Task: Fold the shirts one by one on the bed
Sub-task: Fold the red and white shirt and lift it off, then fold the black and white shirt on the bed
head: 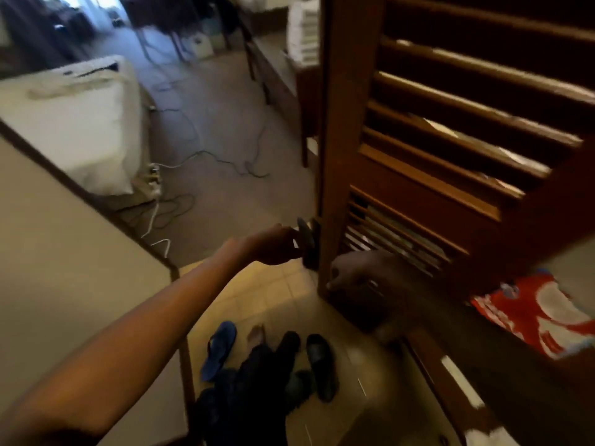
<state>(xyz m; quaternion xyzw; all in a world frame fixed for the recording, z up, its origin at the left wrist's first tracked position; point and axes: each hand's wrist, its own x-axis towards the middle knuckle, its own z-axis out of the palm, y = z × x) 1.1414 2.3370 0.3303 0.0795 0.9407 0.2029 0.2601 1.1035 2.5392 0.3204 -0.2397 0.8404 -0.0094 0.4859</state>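
Far to the left of both hands and well beyond reach: the bed (80,133), white-sheeted, with a pale rumpled cloth (64,90) on top, too blurred to call a shirt. Between bed and left hand, down on the floor: a tangle of cables (206,159). Then the left hand (273,246), arm stretched forward, fingers seemingly curled round a dark handle (307,243) at the edge of a louvered wooden door (335,123). Below that hand, on pale tiles: a blue flip-flop (220,349), and nearer the right hand, dark shoes (322,368). Just right of the door's edge and lower than the left: the right hand (357,273), heavily blurred, fingertips against the wood. Impossible to say whether gripping or only touching. Well to the right of it: a red-and-white pack (531,317) on a dark shelf. No shirt plainly in view, none in either hand, no folded pile anywhere visible. Judging by that: likely at the fetching stage, with getting shirts over to the bed and every fold left to do.
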